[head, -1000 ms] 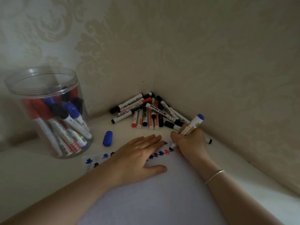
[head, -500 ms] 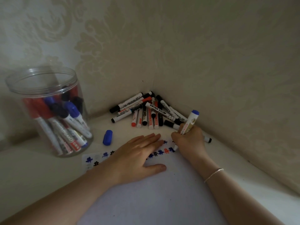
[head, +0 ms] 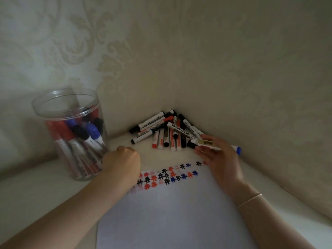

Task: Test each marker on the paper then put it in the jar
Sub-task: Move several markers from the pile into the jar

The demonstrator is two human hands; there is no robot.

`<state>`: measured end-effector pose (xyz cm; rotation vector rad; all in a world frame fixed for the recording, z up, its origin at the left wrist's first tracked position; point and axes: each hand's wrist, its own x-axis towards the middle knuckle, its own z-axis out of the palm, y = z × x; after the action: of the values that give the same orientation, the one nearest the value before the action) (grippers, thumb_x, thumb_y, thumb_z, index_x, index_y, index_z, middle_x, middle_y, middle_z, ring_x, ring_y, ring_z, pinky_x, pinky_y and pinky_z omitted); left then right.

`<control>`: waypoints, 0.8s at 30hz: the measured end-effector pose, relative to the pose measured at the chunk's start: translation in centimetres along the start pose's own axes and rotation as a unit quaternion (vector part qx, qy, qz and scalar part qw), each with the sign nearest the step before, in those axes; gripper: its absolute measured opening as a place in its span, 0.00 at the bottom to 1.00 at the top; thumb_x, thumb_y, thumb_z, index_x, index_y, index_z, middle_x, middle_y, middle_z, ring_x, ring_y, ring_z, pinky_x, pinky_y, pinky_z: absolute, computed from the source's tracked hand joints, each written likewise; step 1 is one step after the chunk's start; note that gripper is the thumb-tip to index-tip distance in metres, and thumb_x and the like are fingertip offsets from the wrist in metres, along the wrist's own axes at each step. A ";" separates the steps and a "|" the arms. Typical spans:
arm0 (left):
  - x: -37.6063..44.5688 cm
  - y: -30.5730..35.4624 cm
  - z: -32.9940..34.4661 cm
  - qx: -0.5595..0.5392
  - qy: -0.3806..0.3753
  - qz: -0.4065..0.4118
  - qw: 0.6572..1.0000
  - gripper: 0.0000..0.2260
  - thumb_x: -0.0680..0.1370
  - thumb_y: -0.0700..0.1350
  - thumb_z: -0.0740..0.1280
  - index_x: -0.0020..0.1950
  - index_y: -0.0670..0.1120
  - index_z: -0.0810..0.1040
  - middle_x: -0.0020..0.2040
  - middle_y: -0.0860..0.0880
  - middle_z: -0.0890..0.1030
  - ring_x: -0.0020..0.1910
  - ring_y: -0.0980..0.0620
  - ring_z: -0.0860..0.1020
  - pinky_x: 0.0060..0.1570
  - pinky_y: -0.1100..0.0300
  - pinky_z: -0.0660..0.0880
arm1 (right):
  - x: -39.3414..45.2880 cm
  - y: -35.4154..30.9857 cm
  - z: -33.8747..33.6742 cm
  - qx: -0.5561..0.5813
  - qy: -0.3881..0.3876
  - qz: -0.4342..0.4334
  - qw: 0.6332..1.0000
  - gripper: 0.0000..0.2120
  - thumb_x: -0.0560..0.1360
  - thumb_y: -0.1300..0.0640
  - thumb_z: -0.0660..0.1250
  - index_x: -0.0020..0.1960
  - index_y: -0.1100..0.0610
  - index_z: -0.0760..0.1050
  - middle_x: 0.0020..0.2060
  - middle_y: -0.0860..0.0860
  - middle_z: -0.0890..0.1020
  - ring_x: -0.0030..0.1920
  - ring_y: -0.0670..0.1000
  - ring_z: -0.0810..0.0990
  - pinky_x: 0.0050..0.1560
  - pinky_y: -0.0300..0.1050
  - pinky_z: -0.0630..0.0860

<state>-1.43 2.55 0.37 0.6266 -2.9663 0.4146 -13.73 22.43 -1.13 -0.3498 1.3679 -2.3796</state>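
Note:
My right hand [head: 221,163] holds a white marker with a blue end [head: 206,143] level above the far right corner of the white paper [head: 170,216]. Rows of small black, red and blue test marks [head: 167,175] run across the paper's top edge. My left hand [head: 122,160] is closed into a fist just beyond the paper's far left corner, on the spot where a loose blue cap lay; the cap itself is hidden. A clear plastic jar [head: 53,105] at the left holds several markers. A pile of several markers [head: 167,130] lies in the wall corner.
Patterned walls meet in a corner right behind the marker pile and run along the right edge of the pale tabletop [head: 36,194]. The jar stands close to my left hand. A thin bracelet [head: 249,200] is on my right wrist.
My left hand lifted off the paper, moved left and closed over the blue cap's spot. My right hand raised the marker off the paper and turned it level. More test marks now show.

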 end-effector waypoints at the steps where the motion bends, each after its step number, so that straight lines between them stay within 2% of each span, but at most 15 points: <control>1: 0.2 0.0 -0.1 -0.013 0.000 0.014 1.000 0.10 0.81 0.49 0.58 0.55 0.43 0.72 0.47 0.48 0.76 0.39 0.55 0.76 0.39 0.63 0.73 | 0.0 -0.1 0.1 0.011 -0.008 0.008 1.000 0.07 0.73 0.59 0.63 0.44 0.60 0.79 0.40 0.56 0.84 0.42 0.55 0.83 0.48 0.50 0.80; 2: 0.5 0.1 -0.2 -0.049 0.008 0.035 0.998 0.08 0.81 0.48 0.59 0.54 0.45 0.72 0.45 0.50 0.77 0.38 0.56 0.76 0.38 0.63 0.73 | -0.1 -0.1 0.1 0.014 -0.015 0.011 1.000 0.05 0.71 0.59 0.65 0.43 0.60 0.77 0.37 0.57 0.83 0.40 0.55 0.83 0.46 0.50 0.80; 4: 1.1 0.4 -0.2 -0.210 0.021 0.084 0.974 0.06 0.80 0.50 0.62 0.53 0.49 0.74 0.42 0.54 0.77 0.37 0.59 0.76 0.38 0.65 0.72 | -0.1 -0.2 0.3 0.007 -0.029 0.005 1.000 0.04 0.69 0.58 0.66 0.36 0.58 0.76 0.33 0.55 0.82 0.37 0.54 0.82 0.45 0.49 0.80; 6: 1.4 0.9 -0.5 -0.398 0.005 0.109 0.911 0.06 0.76 0.51 0.68 0.52 0.54 0.76 0.43 0.60 0.78 0.39 0.64 0.76 0.39 0.72 0.70 | -0.2 -0.4 0.4 -0.004 -0.040 -0.005 0.999 0.10 0.70 0.58 0.68 0.30 0.56 0.77 0.30 0.54 0.81 0.34 0.53 0.82 0.45 0.49 0.79; 8: 1.4 1.4 -0.7 -0.502 -0.014 0.117 0.857 0.09 0.73 0.51 0.71 0.52 0.57 0.77 0.46 0.63 0.78 0.44 0.68 0.77 0.43 0.74 0.71 | -0.3 -0.4 0.4 -0.008 -0.038 -0.008 0.999 0.12 0.70 0.58 0.69 0.28 0.55 0.76 0.28 0.53 0.80 0.32 0.51 0.80 0.43 0.48 0.76; 11: 1.3 1.6 -0.4 -0.548 -0.018 0.119 0.828 0.11 0.71 0.50 0.73 0.52 0.57 0.77 0.48 0.63 0.80 0.48 0.70 0.77 0.46 0.75 0.72 | -0.4 -0.3 0.5 -0.035 -0.036 -0.011 0.999 0.12 0.68 0.57 0.68 0.26 0.54 0.75 0.26 0.52 0.78 0.31 0.51 0.79 0.39 0.47 0.75; 14: 1.2 1.8 -0.4 -0.563 -0.026 0.121 0.817 0.12 0.71 0.51 0.73 0.53 0.56 0.79 0.48 0.60 0.81 0.48 0.66 0.79 0.50 0.69 0.74 | -0.6 -0.2 0.7 -0.072 -0.045 -0.019 0.996 0.10 0.69 0.58 0.70 0.31 0.60 0.74 0.29 0.56 0.80 0.29 0.53 0.78 0.32 0.44 0.75; 16: 1.1 2.0 -0.5 -0.563 -0.026 0.131 0.816 0.11 0.70 0.50 0.73 0.52 0.58 0.79 0.48 0.59 0.82 0.47 0.63 0.80 0.51 0.65 0.76 | -0.8 0.0 0.8 -0.115 -0.045 -0.028 0.992 0.10 0.70 0.59 0.68 0.34 0.63 0.73 0.29 0.58 0.80 0.29 0.55 0.77 0.30 0.43 0.75; 19: 0.8 2.2 -0.4 -0.544 -0.032 0.161 0.823 0.10 0.72 0.49 0.72 0.50 0.61 0.78 0.48 0.60 0.82 0.47 0.63 0.79 0.52 0.64 0.76 | -0.9 0.2 1.0 -0.190 -0.046 -0.039 0.980 0.13 0.75 0.63 0.67 0.31 0.58 0.75 0.28 0.60 0.78 0.28 0.57 0.73 0.27 0.40 0.72; 21: 0.6 2.4 -0.2 -0.546 -0.047 0.187 0.816 0.09 0.74 0.50 0.71 0.53 0.58 0.78 0.47 0.59 0.81 0.45 0.63 0.78 0.49 0.66 0.75 | -0.8 0.2 0.8 -0.212 -0.056 -0.035 0.975 0.14 0.74 0.61 0.69 0.30 0.55 0.76 0.27 0.58 0.75 0.27 0.54 0.70 0.28 0.42 0.69; 24: 0.1 3.1 -0.2 -0.615 -0.082 0.192 0.760 0.09 0.79 0.47 0.65 0.58 0.51 0.78 0.38 0.60 0.79 0.34 0.66 0.75 0.36 0.72 0.69 | -0.9 -0.3 0.4 -0.211 -0.140 0.005 0.967 0.05 0.66 0.55 0.74 0.34 0.54 0.80 0.28 0.53 0.77 0.28 0.50 0.73 0.30 0.44 0.70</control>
<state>-2.82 5.29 -0.15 -0.1357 -2.6231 -1.5264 -12.82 22.60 -0.69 -0.7592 1.7169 -1.9188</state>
